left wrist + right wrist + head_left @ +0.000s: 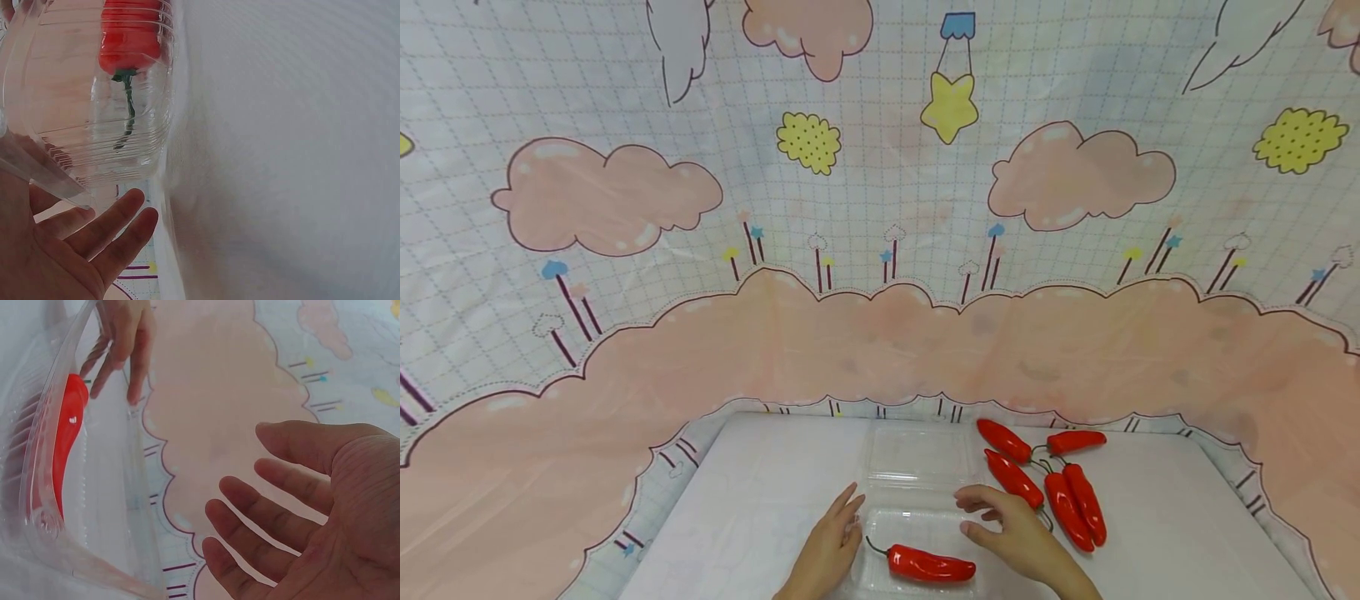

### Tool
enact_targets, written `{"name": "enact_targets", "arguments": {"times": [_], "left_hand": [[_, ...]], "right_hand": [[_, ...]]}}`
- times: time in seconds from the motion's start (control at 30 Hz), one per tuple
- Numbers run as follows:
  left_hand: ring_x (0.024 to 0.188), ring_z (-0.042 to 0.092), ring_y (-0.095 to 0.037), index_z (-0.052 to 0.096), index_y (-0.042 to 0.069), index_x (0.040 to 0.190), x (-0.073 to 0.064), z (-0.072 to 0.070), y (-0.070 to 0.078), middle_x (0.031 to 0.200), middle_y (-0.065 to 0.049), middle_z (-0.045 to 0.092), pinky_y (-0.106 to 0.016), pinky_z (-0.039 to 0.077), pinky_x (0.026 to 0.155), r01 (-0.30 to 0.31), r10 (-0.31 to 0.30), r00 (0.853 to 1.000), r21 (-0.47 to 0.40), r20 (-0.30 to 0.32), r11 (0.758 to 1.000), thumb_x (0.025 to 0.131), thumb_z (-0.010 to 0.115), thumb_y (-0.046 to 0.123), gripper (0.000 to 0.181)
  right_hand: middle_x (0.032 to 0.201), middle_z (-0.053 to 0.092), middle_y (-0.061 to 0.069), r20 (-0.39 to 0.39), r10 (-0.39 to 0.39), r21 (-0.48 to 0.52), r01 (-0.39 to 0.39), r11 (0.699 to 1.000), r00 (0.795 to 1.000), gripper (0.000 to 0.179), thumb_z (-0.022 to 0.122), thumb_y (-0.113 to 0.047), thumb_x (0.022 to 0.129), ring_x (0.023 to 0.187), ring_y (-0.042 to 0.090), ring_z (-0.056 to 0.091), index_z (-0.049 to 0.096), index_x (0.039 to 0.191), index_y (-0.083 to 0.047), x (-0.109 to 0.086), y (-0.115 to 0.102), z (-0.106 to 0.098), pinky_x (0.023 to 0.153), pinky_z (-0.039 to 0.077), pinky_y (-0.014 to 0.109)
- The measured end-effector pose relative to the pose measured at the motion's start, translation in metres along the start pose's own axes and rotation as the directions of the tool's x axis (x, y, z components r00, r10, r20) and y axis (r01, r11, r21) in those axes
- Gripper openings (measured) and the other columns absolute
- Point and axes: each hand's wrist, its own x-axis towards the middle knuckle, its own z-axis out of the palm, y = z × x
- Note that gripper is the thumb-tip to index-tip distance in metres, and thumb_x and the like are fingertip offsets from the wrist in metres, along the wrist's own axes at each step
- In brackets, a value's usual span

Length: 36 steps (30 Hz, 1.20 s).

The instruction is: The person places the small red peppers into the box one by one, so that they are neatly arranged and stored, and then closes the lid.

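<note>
A clear plastic clamshell box lies unfolded on the white table, its lid flat on the far side. One red chili pepper rests inside the near half, its green stem to the left. My left hand is at the box's left side; in the left wrist view the fingers are spread and relaxed near its ridged wall. Beside the right side is my right hand. The right wrist view shows that hand empty, fingers loosely bent, apart from the box wall.
Several more red peppers lie loosely grouped on the table to the right of the box, beyond my right hand. The white tabletop extends to both sides. A patterned cloth with pink clouds hangs behind and around it.
</note>
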Motion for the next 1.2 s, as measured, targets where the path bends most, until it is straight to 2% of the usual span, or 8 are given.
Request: {"name": "enact_targets", "arguments": {"times": [0.17,0.3,0.53,0.8,0.9,1.2], "left_hand": [[0.113,0.066,-0.026,0.055,0.001,0.137,0.0,0.0,0.0,0.154,-0.012,0.042,-0.047,0.052,0.094,0.009,-0.009,1.0,0.002,0.003,1.0,0.096,0.056,0.011,0.042],[0.113,0.066,-0.026,0.055,0.002,0.137,0.0,0.0,0.0,0.154,-0.012,0.042,-0.047,0.052,0.094,0.012,-0.012,1.0,0.006,0.004,1.0,0.096,0.056,0.011,0.042],[0.111,0.066,-0.024,0.056,0.0,0.135,0.0,0.001,-0.001,0.153,-0.014,0.043,-0.04,0.056,0.089,-0.032,0.032,0.999,0.014,-0.03,0.999,0.095,0.055,0.008,0.04],[0.111,0.066,-0.024,0.056,0.0,0.135,0.0,0.001,-0.001,0.153,-0.014,0.043,-0.041,0.055,0.09,-0.031,0.032,0.999,0.015,-0.03,0.999,0.095,0.055,0.008,0.041],[0.111,0.066,-0.025,0.056,0.0,0.135,0.0,0.001,0.0,0.153,-0.014,0.043,-0.042,0.055,0.09,-0.03,0.031,0.999,0.014,-0.032,0.999,0.095,0.055,0.008,0.041],[0.111,0.066,-0.023,0.056,0.0,0.135,0.0,0.002,-0.001,0.153,-0.014,0.043,-0.041,0.056,0.09,-0.029,0.029,0.999,0.017,-0.034,0.999,0.095,0.055,0.009,0.04]], "right_hand": [[0.119,0.07,0.007,-0.024,-0.006,-0.011,0.006,1.0,1.0,0.045,0.073,-0.036,0.087,0.102,0.021,0.064,0.063,0.124,-0.014,-0.001,0.005,-0.004,0.092,0.054,0.05],[0.118,0.07,0.005,-0.041,0.007,-0.018,-0.008,1.0,0.999,0.046,0.074,-0.036,0.086,0.103,0.023,0.064,0.063,0.125,-0.014,-0.002,0.008,-0.008,0.093,0.054,0.049],[0.119,0.069,0.006,-0.086,0.041,-0.039,-0.045,0.998,0.995,0.046,0.074,-0.033,0.086,0.104,0.024,0.064,0.062,0.126,-0.012,-0.006,0.01,-0.014,0.09,0.056,0.046],[0.115,0.07,0.003,-0.182,0.093,-0.024,-0.099,0.995,0.979,0.04,0.076,-0.03,0.084,0.102,0.018,0.064,0.065,0.121,-0.017,-0.008,0.014,-0.018,0.087,0.058,0.036],[0.115,0.07,0.003,-0.204,0.116,-0.008,-0.12,0.993,0.972,0.041,0.076,-0.031,0.083,0.102,0.017,0.063,0.065,0.12,-0.019,-0.007,0.019,-0.019,0.087,0.057,0.036],[0.118,0.069,0.004,-0.257,0.177,0.022,-0.178,0.984,0.95,0.038,0.076,-0.021,0.084,0.107,0.019,0.062,0.065,0.121,-0.019,-0.01,0.022,-0.027,0.089,0.057,0.039]]}}
